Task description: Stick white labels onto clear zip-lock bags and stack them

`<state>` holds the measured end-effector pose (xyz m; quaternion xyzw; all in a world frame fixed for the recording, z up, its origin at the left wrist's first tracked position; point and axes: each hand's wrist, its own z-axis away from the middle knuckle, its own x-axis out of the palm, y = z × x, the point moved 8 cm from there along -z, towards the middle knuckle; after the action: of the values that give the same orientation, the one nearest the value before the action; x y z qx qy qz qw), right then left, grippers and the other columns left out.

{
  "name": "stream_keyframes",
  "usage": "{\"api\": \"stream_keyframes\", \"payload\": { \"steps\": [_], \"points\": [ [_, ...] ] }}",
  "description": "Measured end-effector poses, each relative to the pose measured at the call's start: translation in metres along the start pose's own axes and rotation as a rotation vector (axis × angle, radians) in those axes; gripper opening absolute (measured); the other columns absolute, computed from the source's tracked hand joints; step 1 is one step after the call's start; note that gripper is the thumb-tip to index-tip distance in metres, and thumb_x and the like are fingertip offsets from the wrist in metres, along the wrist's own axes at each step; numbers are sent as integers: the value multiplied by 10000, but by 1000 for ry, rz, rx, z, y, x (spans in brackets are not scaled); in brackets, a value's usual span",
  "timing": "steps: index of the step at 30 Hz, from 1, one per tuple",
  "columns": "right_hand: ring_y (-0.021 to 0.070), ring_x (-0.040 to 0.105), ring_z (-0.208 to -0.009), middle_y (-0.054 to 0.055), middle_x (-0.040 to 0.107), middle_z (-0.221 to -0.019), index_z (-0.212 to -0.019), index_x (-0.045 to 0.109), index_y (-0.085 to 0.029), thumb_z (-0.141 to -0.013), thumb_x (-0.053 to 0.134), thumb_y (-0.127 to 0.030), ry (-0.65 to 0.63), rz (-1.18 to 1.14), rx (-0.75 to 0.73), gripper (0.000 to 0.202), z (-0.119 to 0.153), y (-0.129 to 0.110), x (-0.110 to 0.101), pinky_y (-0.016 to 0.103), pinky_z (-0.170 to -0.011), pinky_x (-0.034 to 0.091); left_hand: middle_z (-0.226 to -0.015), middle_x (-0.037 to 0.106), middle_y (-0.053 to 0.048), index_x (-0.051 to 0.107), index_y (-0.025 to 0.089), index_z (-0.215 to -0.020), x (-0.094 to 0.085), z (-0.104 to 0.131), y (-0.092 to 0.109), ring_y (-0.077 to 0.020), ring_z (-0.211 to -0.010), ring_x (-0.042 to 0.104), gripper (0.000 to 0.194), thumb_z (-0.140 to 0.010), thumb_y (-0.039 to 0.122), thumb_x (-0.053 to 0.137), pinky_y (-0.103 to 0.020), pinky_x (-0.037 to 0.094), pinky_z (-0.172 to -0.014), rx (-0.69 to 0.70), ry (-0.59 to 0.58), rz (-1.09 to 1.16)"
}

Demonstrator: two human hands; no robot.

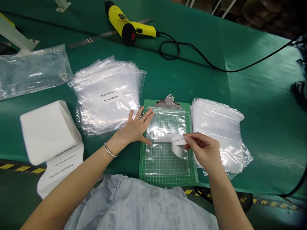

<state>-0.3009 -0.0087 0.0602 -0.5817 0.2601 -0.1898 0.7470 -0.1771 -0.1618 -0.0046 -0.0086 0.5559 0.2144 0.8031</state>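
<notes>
A clear zip bag [165,159] lies flat on a green gridded clipboard [168,180] with a metal clip at its top. My left hand [137,127] rests with spread fingers on the bag's left side. Between thumb and fingers of my right hand [203,148] is a white printed label [177,140], its lower part curling over the bag's right half. A pale strip runs across the bag's middle, left of the label. To the left is a pile of labelled bags [110,95]; bags without visible labels [216,127] are stacked at the right.
A fan-folded stack of labels [45,131] sits at the left, its printed end hanging over the table edge. A yellow heat gun [122,24] lies across a metal ruler [96,38] at the back, its black cord running right. Another clear bag [33,72] lies far left.
</notes>
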Motion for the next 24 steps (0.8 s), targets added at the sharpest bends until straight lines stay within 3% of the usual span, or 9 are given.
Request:
{"api": "stream_keyframes", "payload": {
  "steps": [2, 4, 7, 24],
  "points": [
    [136, 590, -452, 11, 651, -539, -741, 701, -183, -656, 734, -320, 96, 10, 154, 165, -5, 25, -3, 247, -436, 527, -1483, -130, -65, -94, 125, -1412, 0, 0, 0, -375, -1336, -144, 1197, -621, 705, 591, -647, 5, -1028, -5, -3, 2],
    [132, 585, -435, 9, 643, -522, -736, 688, -162, -612, 753, -367, 104, -34, 260, 248, -8, 45, 1, 241, -422, 524, -1484, -121, -75, -88, 126, -1415, 0, 0, 0, -376, -1336, -141, 1187, -628, 694, 595, -646, 9, -1028, -2, -2, 4],
    [124, 578, -422, 9, 640, -520, -729, 677, -148, -564, 767, -408, 106, -49, 313, 321, -11, 61, 4, 231, -408, 516, -1488, -97, -97, -88, 147, -1418, -1, 1, 1, -394, -1333, -124, 1154, -650, 670, 595, -651, 17, -1022, 6, 16, 12],
    [123, 588, -442, 24, 658, -554, -756, 680, -141, -555, 755, -466, 87, 4, 357, 389, -14, 82, 6, 235, -442, 539, -1479, -146, -62, -77, 113, -1413, 0, 0, 0, -368, -1337, -144, 1175, -639, 689, 593, -645, 9, -1030, -7, -2, 1]
  ]
}}
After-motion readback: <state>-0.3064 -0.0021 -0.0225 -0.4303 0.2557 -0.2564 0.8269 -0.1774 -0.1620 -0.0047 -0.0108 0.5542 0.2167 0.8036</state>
